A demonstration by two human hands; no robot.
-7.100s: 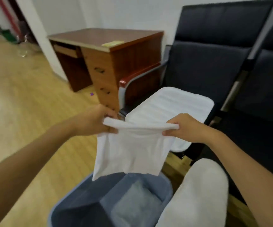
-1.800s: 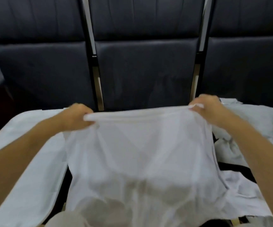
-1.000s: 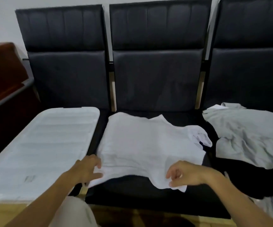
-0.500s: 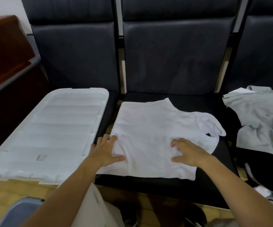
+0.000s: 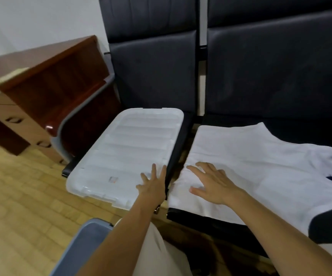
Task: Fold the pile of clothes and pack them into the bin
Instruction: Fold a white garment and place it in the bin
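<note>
One white shirt (image 5: 246, 166) lies spread flat on the middle black seat (image 5: 292, 126), its near hem hanging just over the seat's front edge and its left side reaching the seat's left edge. Half a second ago we had both hands on it; now only our right hand (image 5: 213, 184) rests there, palm down near the front left corner, fingers (image 5: 203, 168) spread and straight, pinching nothing. Our left hand (image 5: 153, 186) has slid off the cloth and across the gap between seats; it now lies flat on the near right corner of the clear bin lid (image 5: 129, 150), fingers straight and slightly apart. That lid covers most of the left seat and overhangs its front edge. Bare black cushion shows behind the shirt and at the front right corner of the middle seat. Both forearms reach forward from below, the left over our pale trouser leg (image 5: 161, 253). A blue-grey bin (image 5: 85, 244) stands on the wooden floor (image 5: 21, 206) below the lid, only its rim showing. Beyond the left seat's armrest stands a reddish wooden desk (image 5: 47, 76).
</note>
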